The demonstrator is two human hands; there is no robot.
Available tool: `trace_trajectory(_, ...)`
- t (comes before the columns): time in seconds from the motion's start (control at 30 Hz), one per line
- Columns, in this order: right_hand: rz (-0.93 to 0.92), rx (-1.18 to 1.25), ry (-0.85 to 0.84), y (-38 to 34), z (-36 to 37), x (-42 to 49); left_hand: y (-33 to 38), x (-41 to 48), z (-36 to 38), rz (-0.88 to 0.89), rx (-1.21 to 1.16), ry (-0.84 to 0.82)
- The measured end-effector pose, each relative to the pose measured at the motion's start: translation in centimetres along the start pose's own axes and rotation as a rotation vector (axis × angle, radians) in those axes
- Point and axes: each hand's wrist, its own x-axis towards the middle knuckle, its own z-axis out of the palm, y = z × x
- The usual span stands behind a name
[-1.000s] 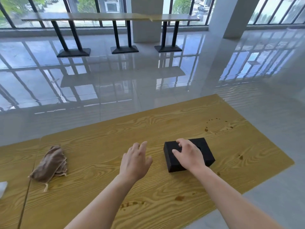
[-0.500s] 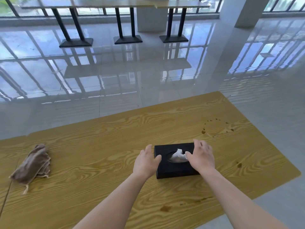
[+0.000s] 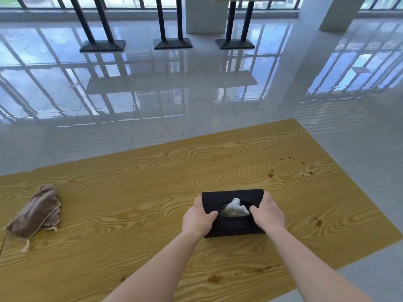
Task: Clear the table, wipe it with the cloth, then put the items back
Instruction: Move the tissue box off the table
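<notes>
Now that the left hand [image 3: 199, 219] has joined the right hand [image 3: 269, 214], both grip the ends of the black tissue box [image 3: 235, 224], turned opening-up at lower centre of frame, so the lift-off looks imminent while the cloth [image 3: 37, 211] waits far left.

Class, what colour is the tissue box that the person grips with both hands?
Black, with a white tissue poking out; the tissue box shows best in the head view.
</notes>
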Motion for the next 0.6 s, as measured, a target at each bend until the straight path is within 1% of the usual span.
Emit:
trace_trajectory(0.3, -0.132, -0.076, 0.043, -3.1, 0.9, -1.2, -2.3, -0.9, -3.1, -0.018, -0.133, 0.094)
trace_trajectory(0.43, -0.227, -0.099, 0.038, -6.4, 1.6, -2.1, -4.1, -2.0, -5.6, -0.029, -0.155, 0.158)
trace_trajectory(0.6, -0.378, -0.09, -0.014, -11.8, 3.6, -4.3, -7.1, -4.3, -9.8, -0.093, -0.186, 0.274)
